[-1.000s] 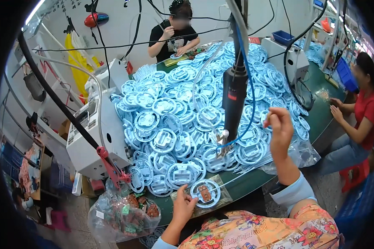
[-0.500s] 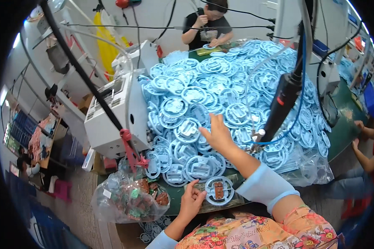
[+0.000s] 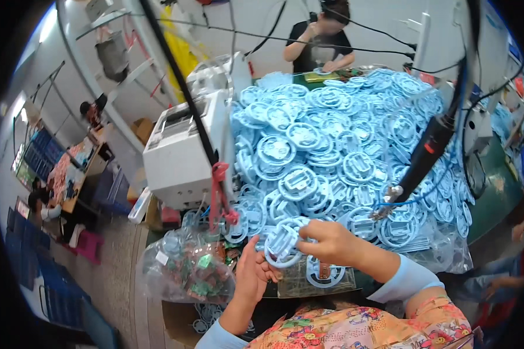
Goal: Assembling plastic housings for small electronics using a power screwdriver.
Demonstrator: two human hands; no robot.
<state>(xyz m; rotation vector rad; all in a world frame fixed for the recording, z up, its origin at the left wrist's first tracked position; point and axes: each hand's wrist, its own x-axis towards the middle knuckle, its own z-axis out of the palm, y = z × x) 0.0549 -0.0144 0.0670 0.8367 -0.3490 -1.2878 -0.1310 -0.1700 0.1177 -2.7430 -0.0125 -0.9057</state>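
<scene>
A light-blue round plastic frame (image 3: 282, 249) with a crossbar and raised slots is pinched at its right edge by my right hand (image 3: 330, 241). My left hand (image 3: 252, 273) is at the frame's left edge, fingers apart; whether they touch it I cannot tell. Under my right hand, partly hidden by it, another blue frame (image 3: 327, 284) lies on the work mat (image 3: 294, 280), with a small brown circuit board (image 3: 333, 272) across its middle. Beyond my hands rises a large heap of matching blue frames (image 3: 337, 125).
A dark screwdriver-like tool (image 3: 428, 154) hangs over the heap's right side. A clear bag of brown and green circuit boards (image 3: 189, 267) lies left of my hands. Behind it stands a white boxy machine (image 3: 180, 154). Across the table sits another person (image 3: 320, 43).
My right hand has come back from the heap with a blue frame, toward my left hand. The frame with the circuit board is now partly covered. The view has shifted.
</scene>
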